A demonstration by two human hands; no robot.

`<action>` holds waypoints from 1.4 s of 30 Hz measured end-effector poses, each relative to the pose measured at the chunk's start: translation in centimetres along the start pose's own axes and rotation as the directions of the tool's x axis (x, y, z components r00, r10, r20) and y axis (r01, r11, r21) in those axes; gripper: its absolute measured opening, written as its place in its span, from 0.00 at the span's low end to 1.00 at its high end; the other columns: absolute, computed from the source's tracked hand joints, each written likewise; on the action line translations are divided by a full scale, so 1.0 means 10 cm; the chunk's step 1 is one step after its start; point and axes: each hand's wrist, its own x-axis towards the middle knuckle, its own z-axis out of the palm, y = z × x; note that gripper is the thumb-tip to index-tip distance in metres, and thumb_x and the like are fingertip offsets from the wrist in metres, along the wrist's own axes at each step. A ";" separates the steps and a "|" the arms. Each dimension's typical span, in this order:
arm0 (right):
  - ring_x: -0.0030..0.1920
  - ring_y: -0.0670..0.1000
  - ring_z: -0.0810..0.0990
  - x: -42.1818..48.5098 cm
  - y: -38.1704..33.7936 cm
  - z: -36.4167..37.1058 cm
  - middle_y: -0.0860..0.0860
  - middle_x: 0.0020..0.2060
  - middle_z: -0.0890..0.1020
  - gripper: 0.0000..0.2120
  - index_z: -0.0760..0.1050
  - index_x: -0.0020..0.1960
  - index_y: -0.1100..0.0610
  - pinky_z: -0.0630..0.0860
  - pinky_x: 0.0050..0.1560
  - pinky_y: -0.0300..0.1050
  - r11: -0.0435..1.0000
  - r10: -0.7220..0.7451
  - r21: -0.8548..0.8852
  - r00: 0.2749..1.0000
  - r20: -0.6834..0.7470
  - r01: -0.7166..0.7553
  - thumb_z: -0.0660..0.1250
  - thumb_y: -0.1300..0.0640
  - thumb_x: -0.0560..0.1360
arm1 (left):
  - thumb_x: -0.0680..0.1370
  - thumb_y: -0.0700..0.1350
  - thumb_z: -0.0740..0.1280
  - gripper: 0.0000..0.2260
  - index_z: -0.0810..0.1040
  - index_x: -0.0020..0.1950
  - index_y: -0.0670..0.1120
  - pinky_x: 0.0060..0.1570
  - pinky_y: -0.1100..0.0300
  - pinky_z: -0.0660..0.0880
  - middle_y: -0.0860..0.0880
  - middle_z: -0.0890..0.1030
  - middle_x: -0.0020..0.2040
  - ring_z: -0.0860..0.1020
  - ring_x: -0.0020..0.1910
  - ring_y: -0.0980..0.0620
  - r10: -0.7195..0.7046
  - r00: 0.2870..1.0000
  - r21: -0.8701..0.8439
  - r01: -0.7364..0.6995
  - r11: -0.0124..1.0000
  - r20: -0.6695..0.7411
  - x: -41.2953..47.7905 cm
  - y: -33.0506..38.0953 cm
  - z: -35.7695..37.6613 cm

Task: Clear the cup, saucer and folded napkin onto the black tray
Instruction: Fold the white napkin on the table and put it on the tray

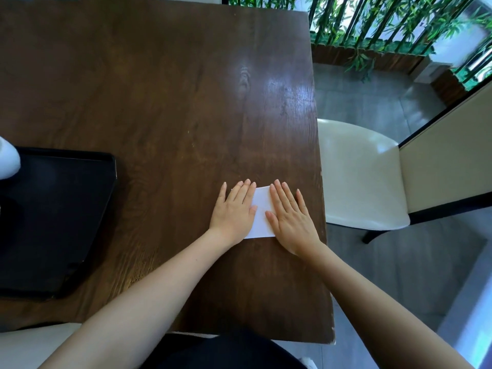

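Observation:
A white folded napkin (261,213) lies flat on the dark wooden table (173,102), close to its right edge. My left hand (234,209) presses flat on the napkin's left part, fingers spread. My right hand (288,215) lies flat on its right part. Only a strip of napkin shows between the two hands. The black tray (61,222) sits at the left of the table. A white rounded object (8,161), cut off by the frame's left edge, stands at the tray's far corner; I cannot tell if it is the cup or the saucer.
A cream chair (359,177) with a tall back stands right beside the table's right edge. Behind it are a grey floor and a bamboo planter (372,27). Another pale seat (32,347) shows at the lower left.

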 end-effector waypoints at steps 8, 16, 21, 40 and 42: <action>0.76 0.47 0.40 -0.01 0.00 -0.09 0.50 0.77 0.44 0.27 0.36 0.75 0.53 0.37 0.76 0.49 0.997 -0.078 -0.028 0.997 -0.006 0.078 0.39 0.44 0.80 | 0.76 0.55 0.64 0.21 0.69 0.63 0.44 0.56 0.49 0.73 0.44 0.70 0.62 0.74 0.59 0.44 0.020 0.964 -0.301 0.063 0.952 0.266 0.53 -0.12 -0.47; 0.77 0.49 0.45 -0.03 0.02 -0.11 0.52 0.78 0.47 0.32 0.42 0.76 0.56 0.41 0.76 0.49 0.999 -0.051 0.010 0.998 -0.041 0.052 0.46 0.42 0.80 | 0.80 0.56 0.55 0.15 0.69 0.38 0.50 0.34 0.62 0.65 0.50 0.74 0.42 0.71 0.37 0.55 0.146 0.869 -0.325 0.018 0.946 0.474 0.60 -0.18 -0.53; 0.75 0.54 0.55 -0.08 0.05 -0.24 0.55 0.76 0.58 0.31 0.52 0.76 0.59 0.53 0.74 0.49 0.872 0.310 0.435 0.941 -0.135 -0.225 0.54 0.45 0.79 | 0.80 0.56 0.54 0.12 0.67 0.43 0.50 0.37 0.62 0.66 0.51 0.72 0.40 0.71 0.38 0.56 0.062 0.947 -0.659 0.171 0.732 0.315 0.34 -0.21 -0.56; 0.27 0.45 0.62 0.11 -0.50 -1.55 0.47 0.26 0.66 0.21 0.59 0.31 0.55 0.61 0.27 0.37 0.542 0.544 0.840 0.771 -0.331 -0.022 0.54 0.47 0.80 | 0.81 0.52 0.55 0.13 0.73 0.47 0.46 0.37 0.61 0.69 0.51 0.76 0.39 0.73 0.39 0.55 -0.576 0.813 -0.994 -0.032 0.101 -0.084 -0.15 0.28 -1.43; 0.27 0.44 0.62 0.11 -0.54 -1.62 0.47 0.25 0.66 0.21 0.59 0.31 0.55 0.63 0.27 0.34 0.569 0.495 0.820 0.774 -0.394 0.053 0.55 0.48 0.80 | 0.81 0.51 0.55 0.13 0.72 0.46 0.45 0.33 0.63 0.67 0.52 0.74 0.37 0.71 0.36 0.56 -0.630 0.766 -0.989 -0.055 0.137 -0.130 -0.22 0.29 -1.49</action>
